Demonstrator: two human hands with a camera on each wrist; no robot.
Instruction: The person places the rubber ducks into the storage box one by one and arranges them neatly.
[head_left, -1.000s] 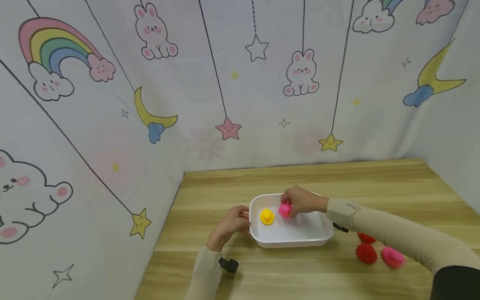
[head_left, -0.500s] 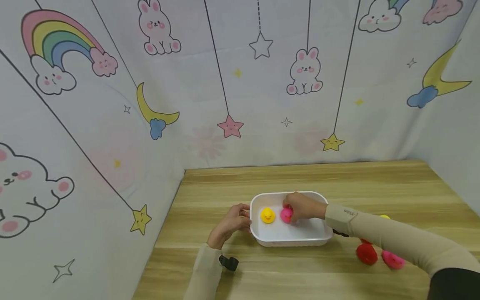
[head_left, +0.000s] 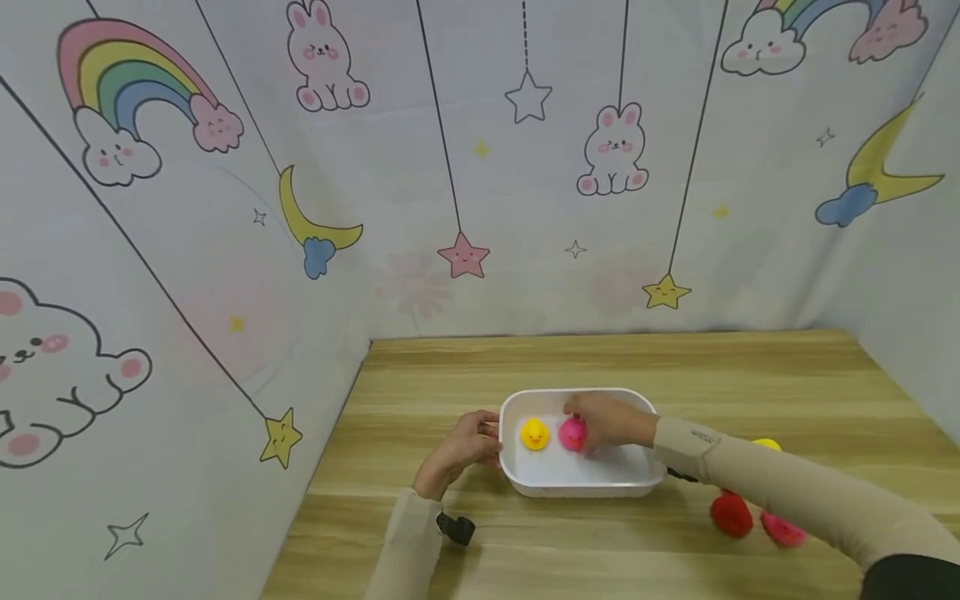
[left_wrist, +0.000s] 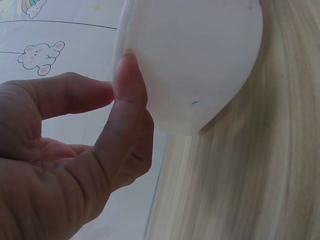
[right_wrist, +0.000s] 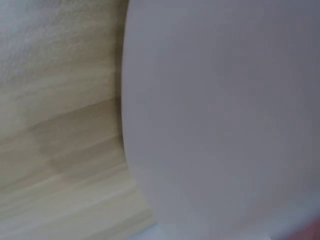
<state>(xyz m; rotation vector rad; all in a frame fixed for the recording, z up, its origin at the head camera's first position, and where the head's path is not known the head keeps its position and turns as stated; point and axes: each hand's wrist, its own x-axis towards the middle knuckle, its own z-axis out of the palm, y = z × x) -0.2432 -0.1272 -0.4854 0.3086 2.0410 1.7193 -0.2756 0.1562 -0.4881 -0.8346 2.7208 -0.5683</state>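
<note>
In the head view, a white plastic tub (head_left: 585,490) stands on the table. My left hand (head_left: 468,446) pinches its left end; the left wrist view has one finger at the rim (left_wrist: 120,55) and another digit along the outer wall. Inside the tub, a yellow rubber duck (head_left: 535,434) sits at the left. Beside it is a pink rubber duck (head_left: 572,435), low in the tub, with my right hand (head_left: 611,421) reaching over the rim and gripping it. Fingers partly cover this duck. The right wrist view is mostly filled by the tub's blurred wall (right_wrist: 215,110).
To the right of the tub, a red toy (head_left: 731,514) and another pink duck (head_left: 783,530) lie on the wooden table (head_left: 585,550). A yellow toy (head_left: 768,444) shows partly behind the right sleeve (head_left: 795,483). A printed cloth (head_left: 525,192) hangs behind.
My right hand has lowered the pink duck further into the tub. My left hand keeps its place at the rim. The head view has shifted slightly.
</note>
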